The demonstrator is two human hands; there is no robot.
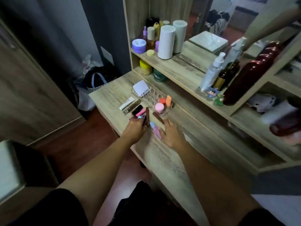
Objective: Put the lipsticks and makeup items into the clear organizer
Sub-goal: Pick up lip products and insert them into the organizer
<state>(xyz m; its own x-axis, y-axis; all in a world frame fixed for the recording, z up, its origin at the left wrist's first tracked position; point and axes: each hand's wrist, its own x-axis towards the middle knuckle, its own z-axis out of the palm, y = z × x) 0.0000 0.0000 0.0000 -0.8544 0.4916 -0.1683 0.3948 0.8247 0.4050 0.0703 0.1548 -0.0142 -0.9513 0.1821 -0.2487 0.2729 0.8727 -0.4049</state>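
Observation:
The clear organizer (152,95) sits on the wooden desk (162,157), holding a white card at its far end and a pink jar (159,107), a red cap (162,100) and an orange sponge (168,100) at its near end. Loose makeup lies in front of it: a white tube (127,103), a gold tube (132,107), a black lipstick (137,110), a pink lipstick (141,113), two brown tubes (147,116) (158,117), and a blue-pink tube (155,130). My left hand (136,128) curls over a dark item. My right hand (171,132) lies flat, touching the blue-pink tube.
A shelf (179,69) behind the organizer carries jars, white cylinders (167,42), spray bottles (211,72), a dark red bottle (249,72) and small figurines. A mirror stands above. Bags (96,79) sit on the floor left of the desk.

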